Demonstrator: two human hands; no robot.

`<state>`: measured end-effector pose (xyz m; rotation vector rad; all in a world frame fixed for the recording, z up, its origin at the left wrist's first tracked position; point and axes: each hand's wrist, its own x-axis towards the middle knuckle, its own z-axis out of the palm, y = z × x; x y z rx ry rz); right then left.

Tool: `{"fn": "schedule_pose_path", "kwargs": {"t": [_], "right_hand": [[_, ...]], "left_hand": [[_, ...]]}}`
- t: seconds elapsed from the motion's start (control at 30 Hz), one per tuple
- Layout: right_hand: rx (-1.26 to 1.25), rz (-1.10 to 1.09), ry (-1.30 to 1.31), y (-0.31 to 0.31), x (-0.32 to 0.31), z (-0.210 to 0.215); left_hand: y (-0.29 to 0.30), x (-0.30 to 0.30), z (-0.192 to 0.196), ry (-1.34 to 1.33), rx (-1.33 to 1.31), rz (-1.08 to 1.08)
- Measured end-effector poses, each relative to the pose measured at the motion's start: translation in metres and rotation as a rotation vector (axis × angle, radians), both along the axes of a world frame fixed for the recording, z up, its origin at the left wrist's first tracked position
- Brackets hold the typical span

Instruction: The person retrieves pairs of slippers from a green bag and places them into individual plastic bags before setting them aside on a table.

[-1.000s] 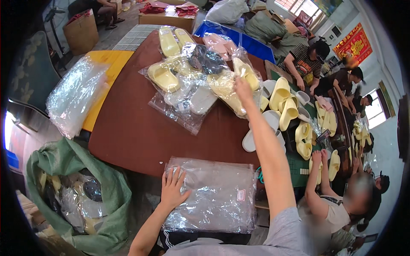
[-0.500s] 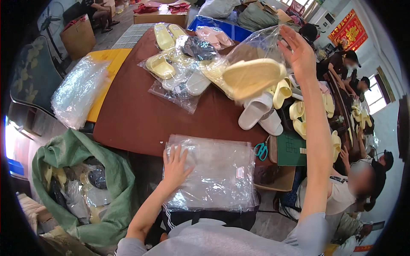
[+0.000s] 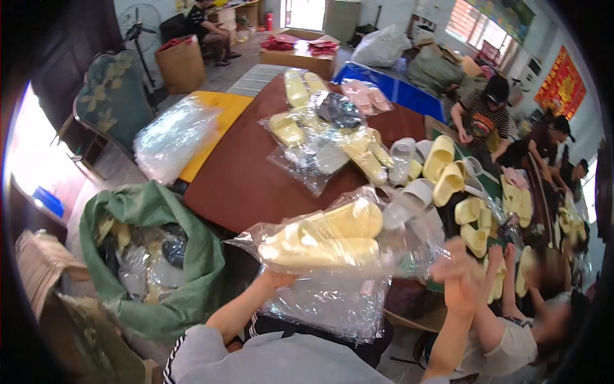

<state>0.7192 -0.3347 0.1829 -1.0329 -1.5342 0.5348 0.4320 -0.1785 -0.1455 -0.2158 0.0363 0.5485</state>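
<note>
A pair of pale yellow slippers (image 3: 323, 238) lies sideways inside a clear plastic bag (image 3: 409, 253) in front of me. My left hand (image 3: 276, 279) grips the lower left side of this bag from below, its fingers mostly hidden behind it. At the bag's right end is my right hand (image 3: 457, 276), fingers bent at the plastic edge and blurred by motion. Beneath the bagged slippers, a stack of flat clear bags (image 3: 329, 307) rests on my lap.
Bagged slippers (image 3: 329, 157) lie on the brown table (image 3: 224, 201), with loose yellow and grey slippers (image 3: 441, 157) to their right. A green sack (image 3: 96, 256) of bagged slippers stands at left. More clear bags (image 3: 176, 137) cover a yellow board. Co-workers sit along the right.
The bagged yellow slippers have come down from above the table to over my lap. My right hand has lowered with them; my left hand has left the bag stack's top. The view has shifted.
</note>
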Motion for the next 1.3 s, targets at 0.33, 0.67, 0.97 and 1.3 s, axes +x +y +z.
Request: {"fn": "schedule_pose_path", "kwargs": {"t": [0.33,0.67,0.97,1.3], "right_hand": [[-0.503,-0.042,-0.085,-0.098,0.007,-0.181],[-0.98,-0.323,0.007,-0.108,-0.005,-0.266],[-0.719,-0.364,-0.053,-0.055,-0.017,-0.296],[-1.123,-0.125,0.24,-0.006,0.011,-0.331]], "left_hand": [[0.069,-0.046,-0.006,0.594,0.259,-0.057],[0.057,-0.023,0.016,0.963,0.718,-0.326],[0.044,-0.03,0.048,0.838,1.006,-0.23],[0.051,-0.028,0.036,0.907,0.986,-0.308]]}}
